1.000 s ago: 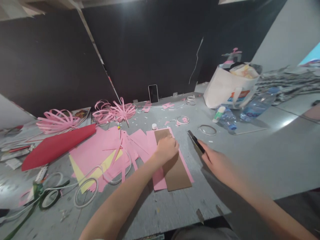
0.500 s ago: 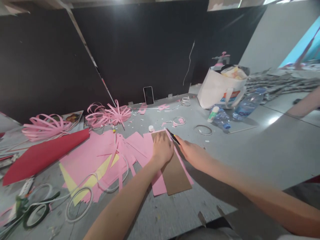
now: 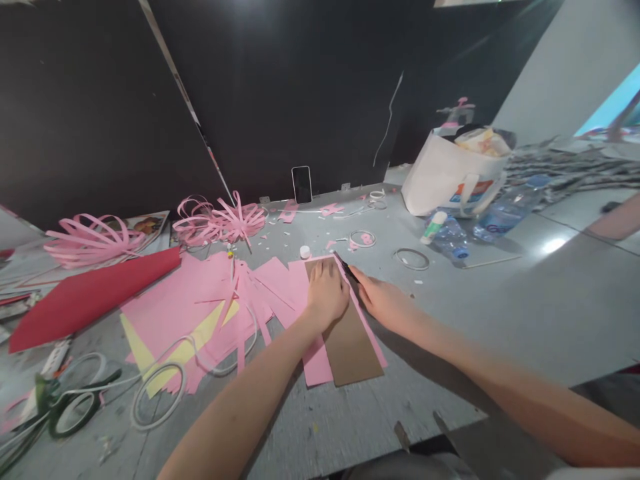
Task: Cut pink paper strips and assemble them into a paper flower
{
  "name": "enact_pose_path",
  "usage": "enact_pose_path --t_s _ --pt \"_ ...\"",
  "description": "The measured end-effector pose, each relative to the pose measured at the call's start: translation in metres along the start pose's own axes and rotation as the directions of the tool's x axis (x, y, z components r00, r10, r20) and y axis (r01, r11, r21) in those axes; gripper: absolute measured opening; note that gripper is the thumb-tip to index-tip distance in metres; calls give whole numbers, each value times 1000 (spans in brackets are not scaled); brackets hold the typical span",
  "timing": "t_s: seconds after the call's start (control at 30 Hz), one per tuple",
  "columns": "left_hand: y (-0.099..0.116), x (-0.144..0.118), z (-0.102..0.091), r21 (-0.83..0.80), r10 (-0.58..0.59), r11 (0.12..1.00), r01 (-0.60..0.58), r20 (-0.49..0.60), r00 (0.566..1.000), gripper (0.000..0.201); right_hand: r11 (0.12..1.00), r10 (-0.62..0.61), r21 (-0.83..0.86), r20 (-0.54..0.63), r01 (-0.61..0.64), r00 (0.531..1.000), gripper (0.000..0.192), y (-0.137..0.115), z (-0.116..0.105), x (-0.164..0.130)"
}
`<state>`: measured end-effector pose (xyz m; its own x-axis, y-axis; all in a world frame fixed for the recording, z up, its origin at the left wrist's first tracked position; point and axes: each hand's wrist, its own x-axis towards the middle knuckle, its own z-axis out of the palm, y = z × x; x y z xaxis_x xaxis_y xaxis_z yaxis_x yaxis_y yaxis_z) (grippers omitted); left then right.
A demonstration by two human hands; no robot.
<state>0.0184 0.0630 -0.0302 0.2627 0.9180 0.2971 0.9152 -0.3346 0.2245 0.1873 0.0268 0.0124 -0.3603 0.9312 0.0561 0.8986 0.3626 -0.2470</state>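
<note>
My left hand (image 3: 327, 293) presses down on a brown cardboard strip (image 3: 353, 350), its fingers spread over the far end. Beneath the cardboard lies a pink paper sheet (image 3: 317, 368), showing along both sides. In my right hand (image 3: 383, 301) is a black utility knife (image 3: 347, 268), its tip at the cardboard's far right edge, beside the pink paper. The contact between blade and paper is too small to make out. More pink paper (image 3: 175, 287) with a folded yellow piece (image 3: 200, 340) is spread to the left of my hands.
Green-handled scissors (image 3: 75, 407), a white cable (image 3: 160, 397) and red paper (image 3: 95, 297) lie left. Pink paper-strip loops (image 3: 220, 220) and a phone (image 3: 301, 185) stand at the back. On the right are a white bag (image 3: 450, 173), plastic bottles (image 3: 507, 213) and a glue stick (image 3: 433, 227).
The view has shifted slightly, so background things sit a little further right. Both hands keep nearly the same place on the cardboard, and the knife stays at its far right edge.
</note>
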Motion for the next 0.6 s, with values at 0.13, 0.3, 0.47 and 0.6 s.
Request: enact_pose_path --t_s 0.13,0.3,0.47,0.6 --pt "0 0 -1 -1 1 1000 -1 9 1000 49 999 -24 39 -4 24 1000 63 -3 -3 -1" --pt "0 1 0 -21 3 1000 -3 4 1000 48 999 -8 42 -2 8 1000 61 -2 -2 -1" --pt "0 1 1 -41 -15 999 15 -2 1000 48 995 54 87 -29 -51 998 58 -3 0 0" --pt "0 0 2 -61 -46 997 46 -1 999 50 993 65 105 -32 -61 997 58 -7 0 0"
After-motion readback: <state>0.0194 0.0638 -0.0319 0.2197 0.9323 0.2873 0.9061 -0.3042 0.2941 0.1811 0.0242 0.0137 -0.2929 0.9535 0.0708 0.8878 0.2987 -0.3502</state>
